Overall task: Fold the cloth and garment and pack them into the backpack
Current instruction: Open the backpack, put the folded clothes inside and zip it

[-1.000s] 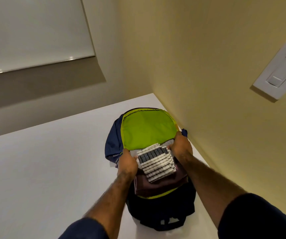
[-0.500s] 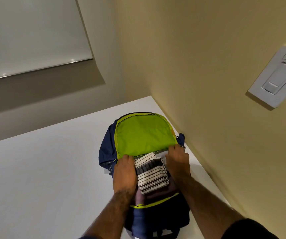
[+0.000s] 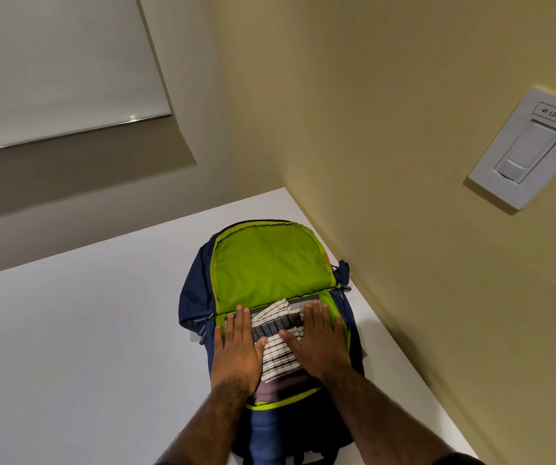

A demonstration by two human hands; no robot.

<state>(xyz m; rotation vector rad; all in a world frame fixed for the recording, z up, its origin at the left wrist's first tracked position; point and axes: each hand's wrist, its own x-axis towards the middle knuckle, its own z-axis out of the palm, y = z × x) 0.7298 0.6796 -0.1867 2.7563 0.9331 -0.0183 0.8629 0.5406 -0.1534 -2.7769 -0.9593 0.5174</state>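
Backpack [image 3: 193,297] lies unzipped at the table's [image 3: 85,330] far right corner, against the wall, green-lined flap thrown back. Striped cloth [image 3: 278,352] sits folded in the main compartment atop a maroon garment [image 3: 280,387]. Left hand [image 3: 238,347] and right hand [image 3: 320,344] rest flat on the cloth, fingers straight, gripping nothing.

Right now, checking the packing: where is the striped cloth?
Head view, low centre: the striped cloth lies inside the backpack, atop the maroon garment, between left hand and right hand.
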